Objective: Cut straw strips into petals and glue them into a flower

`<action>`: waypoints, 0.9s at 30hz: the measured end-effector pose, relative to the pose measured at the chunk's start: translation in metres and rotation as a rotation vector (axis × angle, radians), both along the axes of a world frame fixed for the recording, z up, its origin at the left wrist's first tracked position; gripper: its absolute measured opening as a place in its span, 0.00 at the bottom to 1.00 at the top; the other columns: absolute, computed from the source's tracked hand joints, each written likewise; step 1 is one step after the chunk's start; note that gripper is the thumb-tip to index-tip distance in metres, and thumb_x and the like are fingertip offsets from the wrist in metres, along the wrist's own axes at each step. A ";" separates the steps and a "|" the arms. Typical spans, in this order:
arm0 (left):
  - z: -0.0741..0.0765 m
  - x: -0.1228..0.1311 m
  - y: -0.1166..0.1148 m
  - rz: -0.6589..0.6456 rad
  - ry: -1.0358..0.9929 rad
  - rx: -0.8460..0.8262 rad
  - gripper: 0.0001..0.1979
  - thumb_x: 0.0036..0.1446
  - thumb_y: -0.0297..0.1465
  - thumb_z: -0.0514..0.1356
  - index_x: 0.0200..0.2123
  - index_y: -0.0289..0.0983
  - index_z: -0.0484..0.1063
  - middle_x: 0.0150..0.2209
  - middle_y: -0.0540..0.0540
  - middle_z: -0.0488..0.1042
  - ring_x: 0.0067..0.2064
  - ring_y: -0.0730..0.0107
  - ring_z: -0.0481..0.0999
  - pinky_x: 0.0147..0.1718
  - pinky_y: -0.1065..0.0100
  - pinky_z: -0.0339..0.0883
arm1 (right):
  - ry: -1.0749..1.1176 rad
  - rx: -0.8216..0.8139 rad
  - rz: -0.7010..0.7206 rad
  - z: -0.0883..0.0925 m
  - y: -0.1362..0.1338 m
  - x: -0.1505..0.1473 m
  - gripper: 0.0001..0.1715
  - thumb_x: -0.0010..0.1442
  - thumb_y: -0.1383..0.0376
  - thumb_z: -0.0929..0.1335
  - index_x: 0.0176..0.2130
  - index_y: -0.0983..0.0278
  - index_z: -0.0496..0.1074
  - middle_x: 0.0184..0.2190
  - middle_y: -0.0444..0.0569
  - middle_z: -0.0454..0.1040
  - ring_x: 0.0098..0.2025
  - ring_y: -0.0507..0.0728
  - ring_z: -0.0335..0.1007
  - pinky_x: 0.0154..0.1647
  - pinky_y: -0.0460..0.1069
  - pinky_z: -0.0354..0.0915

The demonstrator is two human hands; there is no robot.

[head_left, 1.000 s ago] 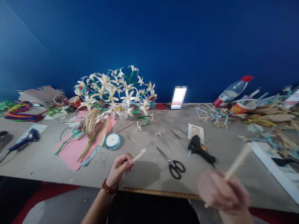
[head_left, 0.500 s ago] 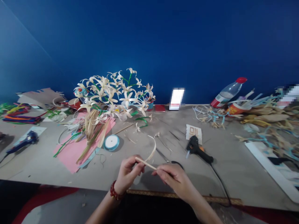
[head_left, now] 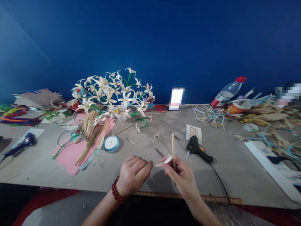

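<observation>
A thin pale wooden stick (head_left: 173, 147) stands nearly upright in my right hand (head_left: 183, 177), whose fingers are closed round its lower part. Between the same thumb and fingers a curled cream strip (head_left: 166, 160), like a petal or husk piece, points left. My left hand (head_left: 136, 174), with a red bead bracelet (head_left: 116, 190) at the wrist, is curled closed close to the strip's free end. Whatever its fingertips pinch, if anything, is hidden. Just behind the hands, scissors (head_left: 160, 153) lie on the table, partly covered by my right hand.
A black glue gun (head_left: 199, 150) with its cord lies at right, a blue one (head_left: 27, 142) far left. Ribbon spool (head_left: 111, 143), pink paper (head_left: 68, 157) and white flowers (head_left: 113, 94) are left of centre. A tilted bottle (head_left: 228, 91) and a white power strip (head_left: 268, 169) are at right.
The stick has swung from lying across between both hands to upright in my right hand. The curled strip is now in my right hand, and my left hand has come off the stick.
</observation>
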State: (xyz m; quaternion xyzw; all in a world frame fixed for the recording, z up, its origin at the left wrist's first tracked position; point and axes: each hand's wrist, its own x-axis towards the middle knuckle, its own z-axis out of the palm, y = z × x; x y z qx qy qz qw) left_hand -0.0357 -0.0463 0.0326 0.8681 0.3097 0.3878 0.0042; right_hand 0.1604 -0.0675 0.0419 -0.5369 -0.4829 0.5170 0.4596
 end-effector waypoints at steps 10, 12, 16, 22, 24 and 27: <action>-0.002 0.006 -0.005 0.014 -0.121 -0.106 0.13 0.56 0.21 0.59 0.45 0.36 0.70 0.29 0.45 0.78 0.29 0.68 0.74 0.31 0.66 0.66 | 0.097 0.022 -0.065 -0.001 -0.001 0.001 0.17 0.55 0.52 0.72 0.34 0.63 0.74 0.21 0.45 0.72 0.21 0.52 0.62 0.22 0.46 0.56; -0.003 0.007 -0.006 0.048 -0.152 -0.117 0.14 0.55 0.21 0.60 0.45 0.37 0.70 0.30 0.44 0.78 0.29 0.68 0.73 0.31 0.65 0.66 | 0.096 0.019 -0.072 0.000 0.000 0.000 0.17 0.55 0.52 0.72 0.34 0.63 0.74 0.20 0.44 0.72 0.21 0.51 0.61 0.21 0.46 0.55; -0.003 0.008 -0.006 0.040 -0.135 -0.075 0.16 0.53 0.20 0.62 0.45 0.36 0.70 0.33 0.43 0.78 0.32 0.65 0.74 0.33 0.64 0.66 | 0.105 0.017 -0.068 0.000 0.001 0.000 0.17 0.55 0.52 0.72 0.34 0.63 0.74 0.21 0.44 0.73 0.21 0.51 0.60 0.21 0.46 0.55; -0.003 0.013 -0.006 0.025 -0.204 -0.160 0.12 0.54 0.19 0.60 0.41 0.37 0.72 0.32 0.44 0.78 0.32 0.66 0.75 0.34 0.65 0.67 | 0.140 -0.032 0.002 -0.005 0.001 0.002 0.19 0.55 0.51 0.72 0.37 0.64 0.73 0.22 0.45 0.74 0.20 0.50 0.58 0.20 0.45 0.53; -0.001 0.016 -0.006 0.014 -0.314 -0.283 0.10 0.56 0.20 0.59 0.39 0.37 0.72 0.31 0.44 0.77 0.32 0.67 0.75 0.34 0.66 0.67 | 0.187 -0.043 0.016 -0.007 0.001 0.002 0.21 0.54 0.51 0.72 0.39 0.64 0.72 0.23 0.44 0.74 0.20 0.49 0.57 0.20 0.44 0.52; 0.006 0.019 -0.007 0.000 -0.448 -0.547 0.04 0.58 0.24 0.58 0.34 0.36 0.73 0.27 0.45 0.74 0.30 0.70 0.73 0.31 0.69 0.67 | 0.252 -0.068 0.022 -0.008 0.002 0.002 0.21 0.54 0.51 0.72 0.39 0.64 0.72 0.23 0.43 0.72 0.19 0.48 0.55 0.19 0.44 0.48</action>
